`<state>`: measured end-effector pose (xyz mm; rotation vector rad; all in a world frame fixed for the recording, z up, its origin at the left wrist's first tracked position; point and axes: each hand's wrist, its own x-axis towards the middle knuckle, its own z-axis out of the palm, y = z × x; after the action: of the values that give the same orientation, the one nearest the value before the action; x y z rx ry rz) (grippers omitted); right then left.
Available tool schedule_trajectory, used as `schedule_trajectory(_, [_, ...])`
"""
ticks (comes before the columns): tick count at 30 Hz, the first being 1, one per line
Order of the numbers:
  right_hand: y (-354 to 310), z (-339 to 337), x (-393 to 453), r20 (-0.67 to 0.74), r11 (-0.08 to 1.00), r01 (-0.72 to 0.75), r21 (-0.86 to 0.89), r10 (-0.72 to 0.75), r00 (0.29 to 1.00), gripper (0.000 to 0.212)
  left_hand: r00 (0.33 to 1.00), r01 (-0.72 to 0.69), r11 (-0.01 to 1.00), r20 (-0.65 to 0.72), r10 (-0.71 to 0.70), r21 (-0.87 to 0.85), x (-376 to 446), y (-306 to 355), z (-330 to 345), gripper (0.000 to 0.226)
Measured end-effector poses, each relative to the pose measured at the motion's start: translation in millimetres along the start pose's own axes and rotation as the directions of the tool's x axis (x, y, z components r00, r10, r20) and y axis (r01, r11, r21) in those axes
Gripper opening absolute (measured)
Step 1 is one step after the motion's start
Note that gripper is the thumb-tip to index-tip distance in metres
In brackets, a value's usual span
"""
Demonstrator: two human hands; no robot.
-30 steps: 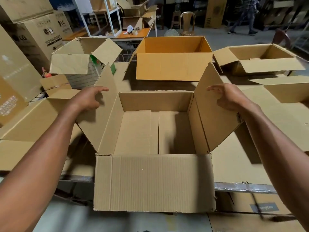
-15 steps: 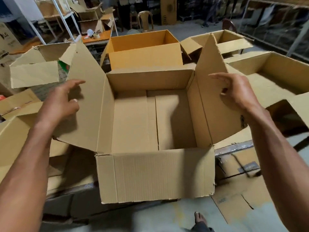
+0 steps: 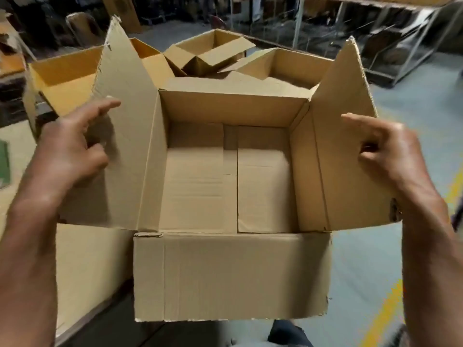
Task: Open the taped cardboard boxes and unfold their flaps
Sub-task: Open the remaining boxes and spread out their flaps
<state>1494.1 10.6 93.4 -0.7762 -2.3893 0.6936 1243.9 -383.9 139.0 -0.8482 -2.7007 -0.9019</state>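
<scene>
The open cardboard box [image 3: 230, 196] fills the middle of the frame, lifted off the tabletop [image 3: 85, 266] at the lower left so that its near wall hangs out over the grey floor [image 3: 363, 284]. It appears empty, its bottom panels bare. All 4 flaps are unfolded: the near one [image 3: 230, 276] hangs down toward the camera, the far one lies outward, and the 2 side flaps stand up and splay apart. That spread judges as the reason for the grip: each flap gives a broad handle for carrying the box level.

Behind it, in the upper half of the frame, 3 other opened boxes stand close together, the orange-lined one [image 3: 65, 78] at the upper left.

The left side flap [image 3: 120, 136] is held by the left hand [image 3: 67, 151], whose thumb lies on the flap's inner face; its other fingers cannot be seen clearly. The right side flap [image 3: 343, 151] is held by the right hand [image 3: 390, 156], thumb on the inner face, index finger stretched along the flap. Both hands look to be pinching the card rather than resting loose.

This box seems finished and ready to be set aside.
</scene>
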Motion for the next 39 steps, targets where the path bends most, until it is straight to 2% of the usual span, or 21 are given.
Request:
schedule_trajectory(9, [77,-76,-85,-0.191,0.934,-0.329,-0.137,0.301,0.934,0.086,0.963,-0.186,0.973,0.169,0.208,-0.139,-11,110,75,0.089])
schedule_trajectory(19, [144,-123,-154,-0.34,0.748,-0.648,-0.146,0.577,0.743,0.079,0.812,-0.326,0.903,0.405,0.419,-0.28,-3,215,185,0.085])
schedule_trajectory(23, [182,-134,-156,-0.381,0.679,-0.719,-0.148,0.632,0.675,0.081,0.73,-0.387,0.87,0.476,0.491,-0.304,0,252,242,0.085])
schedule_trajectory(31, [270,-160,-127,-0.379,0.567,-0.81,-0.153,0.723,0.578,0.078,0.655,-0.422,0.867,0.571,0.495,-0.266,27,326,373,0.091])
schedule_trajectory(36, [334,-177,-86,-0.343,0.566,-0.81,-0.154,0.738,0.581,0.077,0.631,-0.381,0.885,0.624,0.462,-0.269,66,367,456,0.09])
schedule_trajectory(39, [365,-191,-57,-0.325,0.566,-0.808,-0.163,0.743,0.585,0.075,0.638,-0.373,0.895,0.633,0.438,-0.243,83,390,498,0.087])
